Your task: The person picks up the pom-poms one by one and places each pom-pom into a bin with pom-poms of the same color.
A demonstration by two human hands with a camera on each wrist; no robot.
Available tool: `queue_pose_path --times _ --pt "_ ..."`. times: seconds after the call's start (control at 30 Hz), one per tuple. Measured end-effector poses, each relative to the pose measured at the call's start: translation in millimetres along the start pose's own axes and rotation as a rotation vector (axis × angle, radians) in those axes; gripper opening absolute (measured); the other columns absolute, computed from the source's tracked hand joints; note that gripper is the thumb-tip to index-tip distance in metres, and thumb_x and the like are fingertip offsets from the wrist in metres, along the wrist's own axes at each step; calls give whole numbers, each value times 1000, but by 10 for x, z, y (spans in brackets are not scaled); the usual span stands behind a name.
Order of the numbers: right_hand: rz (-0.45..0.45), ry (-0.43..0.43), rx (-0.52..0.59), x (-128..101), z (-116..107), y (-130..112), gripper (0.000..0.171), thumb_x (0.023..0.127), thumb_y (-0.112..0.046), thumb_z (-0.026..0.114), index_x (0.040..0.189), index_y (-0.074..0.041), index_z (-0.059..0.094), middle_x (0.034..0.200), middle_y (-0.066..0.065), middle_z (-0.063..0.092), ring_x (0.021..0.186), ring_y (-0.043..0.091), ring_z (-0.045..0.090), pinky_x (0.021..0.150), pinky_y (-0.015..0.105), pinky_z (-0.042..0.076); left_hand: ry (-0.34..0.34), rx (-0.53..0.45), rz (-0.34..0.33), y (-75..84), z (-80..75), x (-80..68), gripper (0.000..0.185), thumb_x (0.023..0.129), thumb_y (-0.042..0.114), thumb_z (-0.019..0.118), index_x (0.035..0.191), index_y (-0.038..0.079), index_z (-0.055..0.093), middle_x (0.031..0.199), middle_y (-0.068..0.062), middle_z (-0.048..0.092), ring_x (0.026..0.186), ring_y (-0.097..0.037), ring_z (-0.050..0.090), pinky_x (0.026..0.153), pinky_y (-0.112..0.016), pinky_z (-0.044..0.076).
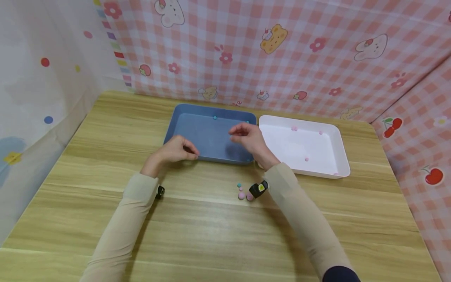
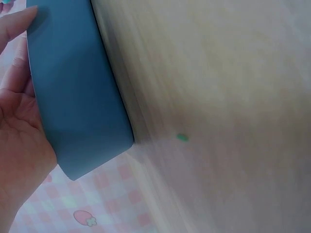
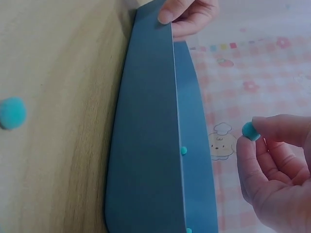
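Above the right part of the blue tray point(image 1: 204, 135), my right hand point(image 1: 251, 139) pinches a small teal pompom point(image 3: 250, 131) between thumb and fingers. My left hand point(image 1: 173, 149) grips the tray's near rim toward its left end, thumb outside the wall and fingers on the inner side. A few teal pompoms lie in this tray, one of them point(image 1: 215, 118) by the far wall. On the table in front are another teal pompom point(image 1: 239, 185) and several pink pompoms point(image 1: 241, 195), one partly covered by the right wrist's camera.
To the right of the blue tray stands a white tray point(image 1: 282, 147) with several pink pompoms point(image 1: 307, 159) inside. A small green bit point(image 2: 182, 137) lies on the wooden table point(image 1: 197, 235) left of the blue tray. Pink checked cloth point(image 1: 225, 78) hangs behind.
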State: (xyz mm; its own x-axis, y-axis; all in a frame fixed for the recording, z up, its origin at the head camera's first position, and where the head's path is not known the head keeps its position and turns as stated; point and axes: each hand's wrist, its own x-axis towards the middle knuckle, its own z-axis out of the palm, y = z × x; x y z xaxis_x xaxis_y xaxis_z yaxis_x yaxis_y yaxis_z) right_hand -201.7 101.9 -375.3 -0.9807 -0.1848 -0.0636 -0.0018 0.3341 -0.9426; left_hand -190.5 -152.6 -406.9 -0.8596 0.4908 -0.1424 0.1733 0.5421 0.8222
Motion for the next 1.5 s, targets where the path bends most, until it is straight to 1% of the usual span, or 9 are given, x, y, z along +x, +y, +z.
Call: queue_pose_path --times 0.3,0.47,0.6,0.87,1.1,1.3,1.5 --pt "21 58 43 174 54 77 16 82 5 66 97 5 65 93 10 64 82 14 56 75 25 46 -1 -6 -8 -5 -1 -5 10 81 5 70 88 -1 74 86 -9 71 78 -13 61 73 -27 48" --pt "12 80 49 268 73 116 15 82 4 66 97 4 66 91 8 64 81 13 56 74 25 47 8 4 -8 -28 3 11 10 80 5 70 88 -1 74 86 -9 71 77 -12 61 73 -26 47" --pt "18 92 58 322 91 111 14 83 3 66 97 3 66 89 6 64 81 13 57 74 25 48 11 4 -9 -37 3 17 9 81 5 70 87 0 74 85 -9 71 77 -12 61 73 -26 47" --pt "21 106 53 410 141 83 15 82 3 67 97 4 67 89 7 64 80 13 56 73 24 48 10 0 -9 -28 0 14 9 81 5 70 87 -1 74 85 -9 71 77 -11 61 73 -26 47" --pt "42 114 56 445 148 58 14 82 2 67 96 3 67 87 6 63 79 13 56 73 24 48 14 3 -7 -13 -3 9 8 80 5 71 86 0 74 84 -8 71 76 -11 61 72 -26 47" --pt "54 118 44 451 139 52 14 83 -1 68 97 1 67 89 6 63 81 14 56 74 24 48 14 3 -7 -12 -5 6 8 80 4 71 86 0 74 83 -8 71 76 -11 60 72 -26 47" --pt "46 103 75 405 107 63 15 84 -1 67 99 2 66 91 6 63 83 14 57 77 26 49 11 5 -9 -25 1 10 9 80 4 71 87 0 74 85 -8 71 77 -12 61 73 -26 47"
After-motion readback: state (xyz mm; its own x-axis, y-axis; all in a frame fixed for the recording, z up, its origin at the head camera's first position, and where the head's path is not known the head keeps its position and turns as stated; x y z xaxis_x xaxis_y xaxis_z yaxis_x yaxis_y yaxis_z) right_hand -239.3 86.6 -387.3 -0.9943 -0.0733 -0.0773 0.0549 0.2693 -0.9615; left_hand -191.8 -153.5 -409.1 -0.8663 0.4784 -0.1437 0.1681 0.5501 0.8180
